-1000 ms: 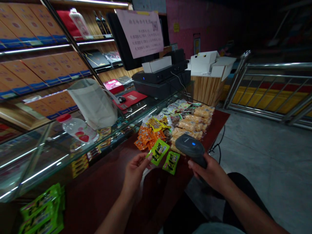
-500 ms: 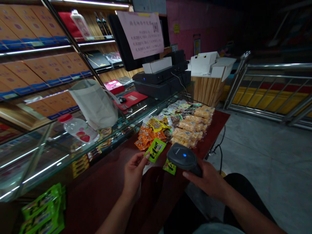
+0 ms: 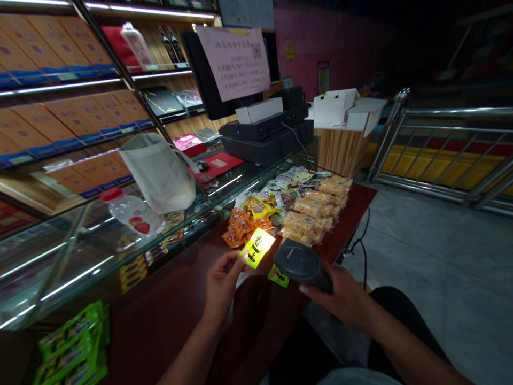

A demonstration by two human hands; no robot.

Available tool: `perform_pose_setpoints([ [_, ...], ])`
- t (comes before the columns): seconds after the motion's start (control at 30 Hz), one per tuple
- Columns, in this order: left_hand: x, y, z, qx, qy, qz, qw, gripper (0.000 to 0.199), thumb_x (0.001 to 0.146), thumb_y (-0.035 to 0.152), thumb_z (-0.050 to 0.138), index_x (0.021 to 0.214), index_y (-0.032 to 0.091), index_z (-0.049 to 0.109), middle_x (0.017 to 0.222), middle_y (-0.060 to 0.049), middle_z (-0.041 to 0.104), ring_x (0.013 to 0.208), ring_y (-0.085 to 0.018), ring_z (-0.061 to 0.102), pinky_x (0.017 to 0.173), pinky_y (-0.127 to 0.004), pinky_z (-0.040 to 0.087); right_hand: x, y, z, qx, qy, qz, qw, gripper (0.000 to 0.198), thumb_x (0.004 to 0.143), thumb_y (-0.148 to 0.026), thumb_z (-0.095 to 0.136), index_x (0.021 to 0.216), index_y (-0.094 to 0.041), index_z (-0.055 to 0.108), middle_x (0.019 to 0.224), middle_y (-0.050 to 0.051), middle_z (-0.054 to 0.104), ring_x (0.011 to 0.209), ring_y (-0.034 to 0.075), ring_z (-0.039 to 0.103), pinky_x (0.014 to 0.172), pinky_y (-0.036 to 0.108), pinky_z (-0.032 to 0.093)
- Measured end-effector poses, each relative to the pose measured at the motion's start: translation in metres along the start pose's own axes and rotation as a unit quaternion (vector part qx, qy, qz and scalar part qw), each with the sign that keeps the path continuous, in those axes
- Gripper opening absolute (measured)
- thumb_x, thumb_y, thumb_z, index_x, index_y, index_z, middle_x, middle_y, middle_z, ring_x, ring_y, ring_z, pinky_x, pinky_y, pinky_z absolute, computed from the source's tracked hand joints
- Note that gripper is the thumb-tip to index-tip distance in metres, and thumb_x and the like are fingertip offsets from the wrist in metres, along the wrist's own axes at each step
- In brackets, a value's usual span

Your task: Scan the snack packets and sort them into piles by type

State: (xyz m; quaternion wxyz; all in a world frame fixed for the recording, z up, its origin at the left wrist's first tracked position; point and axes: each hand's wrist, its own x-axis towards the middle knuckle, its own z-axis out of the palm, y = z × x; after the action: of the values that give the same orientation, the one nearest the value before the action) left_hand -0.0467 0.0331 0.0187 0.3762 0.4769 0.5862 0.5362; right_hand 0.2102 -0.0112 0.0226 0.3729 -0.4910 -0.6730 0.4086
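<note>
My left hand (image 3: 225, 286) pinches a small green snack packet (image 3: 258, 247) by its lower left corner, above the dark red table. Light falls brightly on the packet's printed face. My right hand (image 3: 348, 295) is wrapped round the handle of a black barcode scanner (image 3: 298, 260), whose head points at the held packet from the right, a short gap apart. Partly under the scanner, another green packet (image 3: 278, 276) lies on the table. A pile of orange snack packets (image 3: 240, 227) sits just beyond my left hand.
Clear bags of pale puffed snacks (image 3: 308, 220) lie at the table's far right. More green packets (image 3: 74, 345) are stacked at the near left. A glass counter (image 3: 52, 267) holds a strawberry-print bottle (image 3: 134, 214), a white bag (image 3: 160, 174) and a monitor (image 3: 196, 75).
The held packet has gone from dim to brightly lit. The blue light on top of the scanner no longer shows. Both hands stay almost in place.
</note>
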Motion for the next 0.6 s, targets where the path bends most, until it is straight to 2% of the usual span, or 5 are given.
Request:
perform_pose_setpoints([
  [0.27,0.003,-0.004,-0.002,-0.018,-0.024,0.01,1.0,0.028,0.07,0.038,0.082,0.084,0.015,0.073,0.074,-0.001,0.071,0.064,-0.012,0.061,0.064,-0.022,0.051,-0.004,0.004,0.0,-0.005,-0.006,0.005,1.0,0.051,0.087,-0.045,0.062,0.125,-0.012,0.065,0.123,0.013,0.074,0.113,0.031,0.068,0.101,0.043,0.05],
  [0.4,0.005,-0.002,-0.008,-0.029,-0.023,0.028,0.999,0.03,0.071,0.042,0.08,0.081,0.016,0.068,0.075,0.0,0.068,0.063,-0.012,0.06,0.061,-0.023,0.051,-0.016,0.011,0.002,-0.005,0.049,0.061,0.997,0.048,0.08,-0.051,0.064,0.114,-0.016,0.07,0.113,0.012,0.078,0.107,0.033,0.071,0.095,0.041,0.054],
  [0.5,0.009,-0.005,-0.027,-0.021,0.014,0.042,0.999,0.03,0.074,0.043,0.076,0.084,0.017,0.065,0.075,0.001,0.065,0.065,-0.012,0.059,0.06,-0.022,0.049,-0.024,0.019,-0.001,-0.018,0.09,0.109,0.99,0.044,0.074,-0.054,0.066,0.104,-0.022,0.072,0.099,0.008,0.081,0.099,0.033,0.074,0.088,0.038,0.056],
  [0.6,0.006,-0.017,-0.06,0.02,0.065,-0.003,0.998,0.032,0.075,0.045,0.074,0.087,0.017,0.064,0.075,0.001,0.064,0.064,-0.012,0.059,0.058,-0.021,0.049,-0.026,0.029,-0.013,-0.061,0.094,0.13,0.985,0.038,0.07,-0.058,0.066,0.089,-0.025,0.073,0.077,0.006,0.08,0.081,0.033,0.076,0.074,0.035,0.059],
])
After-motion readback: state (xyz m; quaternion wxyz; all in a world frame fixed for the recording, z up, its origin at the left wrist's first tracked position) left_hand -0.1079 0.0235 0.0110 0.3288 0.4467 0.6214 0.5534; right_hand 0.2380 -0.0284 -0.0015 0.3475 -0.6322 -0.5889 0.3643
